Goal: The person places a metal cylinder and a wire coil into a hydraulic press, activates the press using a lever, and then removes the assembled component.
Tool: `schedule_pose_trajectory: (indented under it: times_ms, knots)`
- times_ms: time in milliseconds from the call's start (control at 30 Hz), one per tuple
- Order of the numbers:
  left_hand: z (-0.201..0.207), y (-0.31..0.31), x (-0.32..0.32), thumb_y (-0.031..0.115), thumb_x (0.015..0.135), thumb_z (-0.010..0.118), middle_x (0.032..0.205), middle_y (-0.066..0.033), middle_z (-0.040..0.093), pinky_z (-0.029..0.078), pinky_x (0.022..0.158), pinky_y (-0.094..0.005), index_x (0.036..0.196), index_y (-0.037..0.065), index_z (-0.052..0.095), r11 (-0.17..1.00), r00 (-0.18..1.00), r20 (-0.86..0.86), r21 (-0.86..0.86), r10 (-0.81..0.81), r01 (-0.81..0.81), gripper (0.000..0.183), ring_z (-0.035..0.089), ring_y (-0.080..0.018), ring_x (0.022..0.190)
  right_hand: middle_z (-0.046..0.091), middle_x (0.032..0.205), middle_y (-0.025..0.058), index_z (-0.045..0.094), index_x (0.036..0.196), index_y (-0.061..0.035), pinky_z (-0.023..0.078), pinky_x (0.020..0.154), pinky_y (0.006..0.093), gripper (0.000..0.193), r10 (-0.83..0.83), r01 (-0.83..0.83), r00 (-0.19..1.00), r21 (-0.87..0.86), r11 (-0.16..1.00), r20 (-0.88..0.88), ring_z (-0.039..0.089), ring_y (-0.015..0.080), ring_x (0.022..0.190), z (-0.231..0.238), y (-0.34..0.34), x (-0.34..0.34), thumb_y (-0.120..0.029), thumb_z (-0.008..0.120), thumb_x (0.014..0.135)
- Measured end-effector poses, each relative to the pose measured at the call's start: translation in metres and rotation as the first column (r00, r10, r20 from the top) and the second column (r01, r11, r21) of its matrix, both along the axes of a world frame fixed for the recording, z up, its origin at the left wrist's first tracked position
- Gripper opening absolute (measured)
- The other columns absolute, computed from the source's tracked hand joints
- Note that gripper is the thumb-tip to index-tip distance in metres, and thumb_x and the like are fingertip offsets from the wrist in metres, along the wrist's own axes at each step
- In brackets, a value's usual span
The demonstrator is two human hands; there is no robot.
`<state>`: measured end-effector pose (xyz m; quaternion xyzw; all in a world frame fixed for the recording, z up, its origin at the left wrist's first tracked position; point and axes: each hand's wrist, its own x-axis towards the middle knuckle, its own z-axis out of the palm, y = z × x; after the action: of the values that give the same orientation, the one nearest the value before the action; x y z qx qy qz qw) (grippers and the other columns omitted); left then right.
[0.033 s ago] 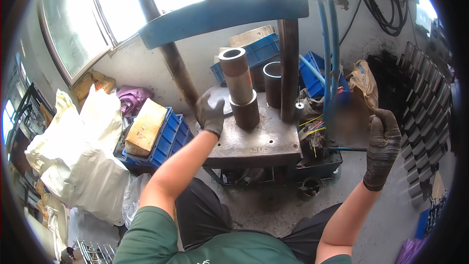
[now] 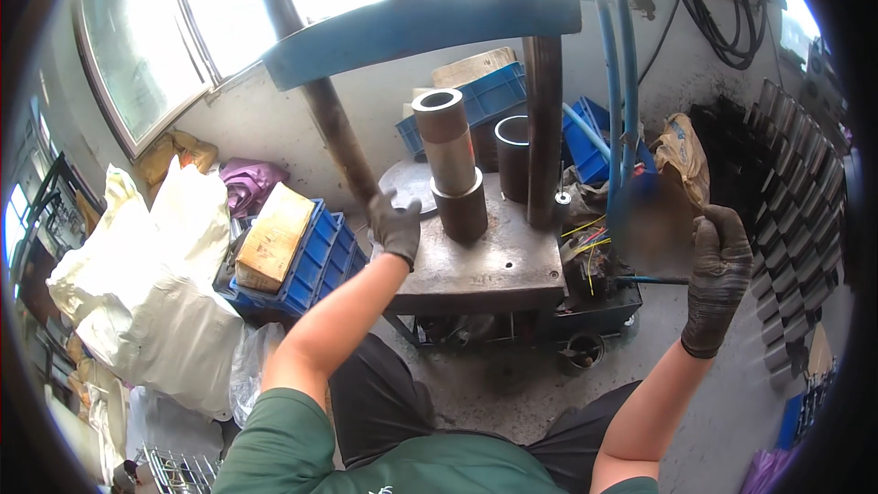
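Observation:
My left hand (image 2: 395, 230), in a dark grey glove, hovers over the near left part of a steel press table (image 2: 439, 282). Its fingers are apart, with nothing seen in them. Just right of it stands a metal tube (image 2: 450, 160), upright on a shorter, wider steel ring (image 2: 460, 210). A round metal plate (image 2: 409, 181) lies behind the hand, partly covered by it. My right hand (image 2: 720, 265), also gloved, is raised at the right with its fingers curled closed. What they hold, if anything, cannot be made out. A blurred patch is beside it.
A blue crossbeam (image 2: 430, 23) spans the table between steel columns (image 2: 543, 128). Another dark tube (image 2: 514, 160) stands behind. Blue crates with a cardboard box (image 2: 274, 233) and white sacks (image 2: 169, 311) are at left. Stacked metal parts (image 2: 791, 210) line the right; a small bucket (image 2: 583, 354) sits below.
My left hand has come down slightly toward the table's near left part, showing more of the round plate. My right hand stays in the same place.

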<state>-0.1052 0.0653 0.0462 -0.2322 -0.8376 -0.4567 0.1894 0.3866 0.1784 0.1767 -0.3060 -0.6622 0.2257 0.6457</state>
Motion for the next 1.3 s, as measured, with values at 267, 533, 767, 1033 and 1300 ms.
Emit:
schedule_pose_trajectory:
  times_ms: [267,533,767,1033,1300]
  knots:
    - [-0.036,-0.034,-0.001,0.022,0.079,0.09,0.108,-0.0185,0.07,0.057,0.092,-0.0429,0.096,0.003,0.072,0.99,0.966,0.23,-0.051,-0.115,0.13,0.032,0.071,-0.0335,0.097,0.072,0.102,0.0043,0.072,0.115,0.0,0.054,0.09,0.0291,0.012,-0.017,0.017,1.0,-0.014,1.0,0.001,0.065,0.0125,0.093,0.0,0.0,0.0,-0.006,0.067,0.105]
    - [0.069,-0.011,0.011,0.005,0.092,0.08,0.109,-0.005,0.068,0.054,0.081,-0.0295,0.108,0.005,0.066,0.402,0.746,-0.345,0.675,-0.57,0.619,0.021,0.062,-0.0136,0.095,0.066,0.092,0.0025,0.066,0.145,-0.0028,0.052,0.086,0.0278,0.041,0.031,-0.031,0.999,-0.009,0.999,-0.01,0.057,0.011,0.086,0.007,-0.01,-0.01,0.0,0.064,0.104]
    - [0.2,0.044,0.024,0.012,0.1,0.072,0.105,-0.0057,0.073,0.055,0.086,-0.0296,0.117,0.002,0.069,0.302,0.576,-0.524,0.518,-0.628,0.801,0.02,0.068,-0.0131,0.1,0.067,0.094,0.0049,0.067,0.139,0.0035,0.052,0.086,0.0288,0.036,0.064,-0.058,0.994,-0.066,0.996,0.089,0.059,0.0121,0.086,0.009,-0.014,-0.002,0.0,0.062,0.103]
    - [0.229,0.082,0.019,0.021,0.089,0.08,0.126,-0.0143,0.069,0.051,0.106,-0.0359,0.133,0.002,0.056,0.673,0.766,-0.301,0.367,-0.567,0.642,0.054,0.065,-0.0304,0.12,0.073,0.109,0.0083,0.069,0.134,0.0052,0.054,0.094,0.0298,0.031,0.07,-0.057,0.983,-0.082,0.995,0.171,0.065,0.0127,0.099,0.011,-0.022,-0.001,-0.003,0.065,0.104]
    - [0.209,0.097,0.009,0.036,0.085,0.079,0.127,-0.0258,0.067,0.055,0.102,-0.0433,0.14,-0.004,0.047,0.768,0.836,-0.113,0.342,-0.538,0.541,0.076,0.068,-0.036,0.118,0.074,0.106,0.0076,0.07,0.132,0.0055,0.055,0.089,0.0295,0.032,0.149,-0.111,0.956,-0.158,0.981,0.254,0.065,0.0124,0.095,0.021,-0.036,-0.002,-0.002,0.065,0.102]
